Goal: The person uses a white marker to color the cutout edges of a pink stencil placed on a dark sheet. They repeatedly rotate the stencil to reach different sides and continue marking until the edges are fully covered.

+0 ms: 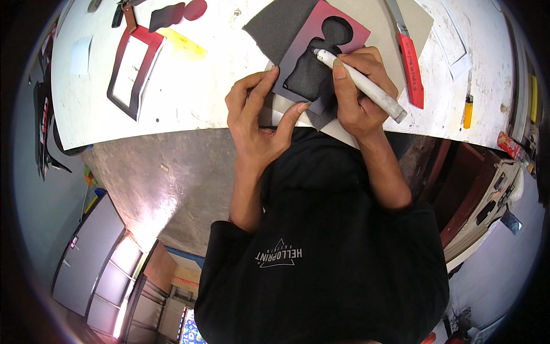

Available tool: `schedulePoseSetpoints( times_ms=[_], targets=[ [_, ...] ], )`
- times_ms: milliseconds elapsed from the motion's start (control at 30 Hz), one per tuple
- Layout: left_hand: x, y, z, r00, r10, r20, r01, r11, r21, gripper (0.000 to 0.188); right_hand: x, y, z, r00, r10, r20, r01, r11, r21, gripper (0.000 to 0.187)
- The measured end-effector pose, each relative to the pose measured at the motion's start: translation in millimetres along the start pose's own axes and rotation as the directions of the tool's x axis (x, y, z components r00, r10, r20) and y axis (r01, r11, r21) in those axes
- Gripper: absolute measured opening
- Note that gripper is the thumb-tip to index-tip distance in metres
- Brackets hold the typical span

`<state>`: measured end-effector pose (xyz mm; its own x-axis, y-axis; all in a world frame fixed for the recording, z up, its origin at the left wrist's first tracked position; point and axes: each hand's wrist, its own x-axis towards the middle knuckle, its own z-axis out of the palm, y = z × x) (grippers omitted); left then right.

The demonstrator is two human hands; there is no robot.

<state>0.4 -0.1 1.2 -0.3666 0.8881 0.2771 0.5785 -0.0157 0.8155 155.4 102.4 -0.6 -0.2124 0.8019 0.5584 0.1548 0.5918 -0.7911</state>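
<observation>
A white marker (366, 86) is gripped in my right hand (364, 97), its tip down inside the cutout of a red-to-purple card (312, 26). The card has a round hole joined to a larger shape, and dark grey sheet material (306, 77) shows through it. My left hand (255, 109) holds the card down, fingertips on its left edge and thumb at its lower edge. More of the dark grey sheet (275, 34) sticks out to the upper left. Part of the card is hidden behind my right hand.
On the white table (217, 109), a cutter knife (409, 71) lies right of my right hand, beside a yellow lighter (468, 114). At left are a red-and-black frame (152, 40), a yellow piece (186, 45) and red-and-dark cut pieces (172, 16). The table's curved near edge runs below my hands.
</observation>
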Motion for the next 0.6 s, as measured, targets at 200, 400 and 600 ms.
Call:
schedulePoseSetpoints(
  times_ms=[200,400,600],
  targets=[
    [0.9,0.7,-0.3,1.000,0.008,0.006,-0.008,1.000,0.014,0.058,1.4,-2.2,0.9,1.000,0.014,-0.010,-0.014,1.000,-0.024,0.012],
    [1.8,2.4,-0.8,1.000,0.009,0.010,-0.009,1.000,0.018,0.057,1.3,-2.6,2.0,0.999,0.043,-0.032,-0.044,0.998,-0.034,0.012],
    [0.4,0.5,-0.5,1.000,0.015,0.007,-0.015,1.000,0.022,0.058,0.7,-1.6,2.6,0.998,0.050,-0.049,-0.052,0.997,-0.056,0.012]
  ],
)
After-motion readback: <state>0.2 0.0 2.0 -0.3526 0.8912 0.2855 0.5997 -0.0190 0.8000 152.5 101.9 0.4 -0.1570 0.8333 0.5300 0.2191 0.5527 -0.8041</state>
